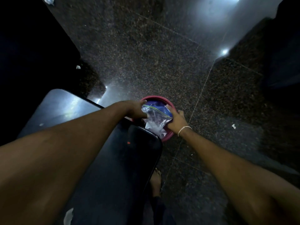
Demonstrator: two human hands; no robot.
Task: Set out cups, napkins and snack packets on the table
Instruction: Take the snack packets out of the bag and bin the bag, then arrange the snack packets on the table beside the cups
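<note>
We count one clear plastic bag (155, 118) with a green zip line along its top. It sits in the mouth of one pink bucket (168, 138), which stands on the dark speckled floor (146, 54), just beside the corner of the table (113, 159). Both hands are on the bag. The left grip (135, 111) takes the bag's left end, with the fingers above and the thumb below, closed on the plastic. The right grip (176, 121) has its fingers bent over the bag's right edge and holds it there; one thin bracelet (184, 128) circles that wrist.

What the bag contains is blurred, and we cannot make it out. Something blue shows behind it inside the bucket, but its shape is unclear. The table corner hides the bucket's near left side.

The table carries one red speck (128, 142) and one pale scrap (41, 124). One bare foot (156, 179) shows below the table edge. Three white scraps (233, 126) lie well apart on the floor. The far left and right of the view are too dark to read.
</note>
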